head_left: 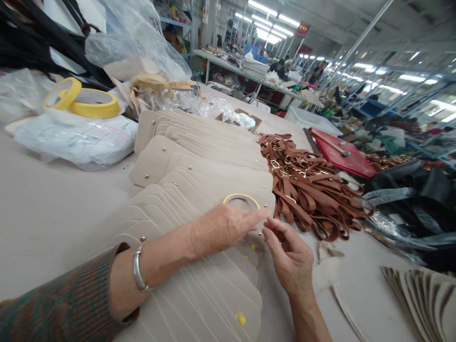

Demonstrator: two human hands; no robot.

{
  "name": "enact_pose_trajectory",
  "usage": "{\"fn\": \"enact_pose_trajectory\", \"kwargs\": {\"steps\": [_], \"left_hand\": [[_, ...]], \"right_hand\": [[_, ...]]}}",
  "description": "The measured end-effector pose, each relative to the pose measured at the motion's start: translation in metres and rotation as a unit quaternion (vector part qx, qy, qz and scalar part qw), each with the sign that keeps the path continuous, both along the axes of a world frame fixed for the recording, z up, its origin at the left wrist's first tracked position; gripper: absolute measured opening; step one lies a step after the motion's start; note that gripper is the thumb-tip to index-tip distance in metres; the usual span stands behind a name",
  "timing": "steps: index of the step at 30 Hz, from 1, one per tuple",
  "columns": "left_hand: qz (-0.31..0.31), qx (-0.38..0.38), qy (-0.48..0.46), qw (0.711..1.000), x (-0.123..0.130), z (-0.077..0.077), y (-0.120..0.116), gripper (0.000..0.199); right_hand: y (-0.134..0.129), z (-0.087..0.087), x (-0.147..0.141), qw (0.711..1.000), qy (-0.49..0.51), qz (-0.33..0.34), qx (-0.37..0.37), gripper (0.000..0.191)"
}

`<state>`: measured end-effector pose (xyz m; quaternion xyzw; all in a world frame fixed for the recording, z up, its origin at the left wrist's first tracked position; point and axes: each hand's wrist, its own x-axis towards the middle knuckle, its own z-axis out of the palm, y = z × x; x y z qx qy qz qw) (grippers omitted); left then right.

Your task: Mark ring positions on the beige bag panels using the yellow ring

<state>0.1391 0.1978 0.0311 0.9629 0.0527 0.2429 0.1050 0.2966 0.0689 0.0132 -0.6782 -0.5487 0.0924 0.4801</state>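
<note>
Many beige panels with small gold studs (199,175) lie fanned out in overlapping rows. My left hand (228,228) reaches across them from the left, palm down, fingers pressed together and pointing right. A ring of yellow tape (241,195) lies on the panels just behind it. My right hand (290,251) comes up from the bottom right, thumb and fingers curled toward a pinch near a gold stud at the panels' right edge. The fingertips of both hands nearly meet there. Whatever they hold, if anything, is too small to name. Yellow tape bits (241,318) stick to the front panels.
Brown straps with gold clasps (306,180) are heaped to the right. Behind them lies a red board (342,152) with a hammer. Yellow tape rolls (94,103) rest on a plastic-wrapped bundle (78,137) at left. Folded beige pieces (423,299) stand at lower right.
</note>
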Motion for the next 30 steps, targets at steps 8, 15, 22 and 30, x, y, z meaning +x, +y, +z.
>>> {"fn": "enact_pose_trajectory", "kwargs": {"steps": [8,15,22,30], "left_hand": [[-0.002,-0.007,0.01,1.0,0.002,0.001,-0.008,0.02],[-0.004,-0.027,0.038,0.999,0.001,0.007,-0.008,0.009],[0.008,0.029,-0.03,0.999,0.004,0.009,-0.012,0.018],[0.058,0.043,0.018,0.997,0.005,0.003,-0.015,0.011]], "right_hand": [[0.008,0.011,-0.007,0.98,-0.177,0.052,0.07,0.013],[0.006,0.008,-0.013,0.967,-0.236,-0.01,0.092,0.01],[0.007,0.009,-0.019,0.986,0.159,-0.039,-0.044,0.016],[0.004,-0.006,0.019,0.917,0.344,-0.083,-0.185,0.036]]}}
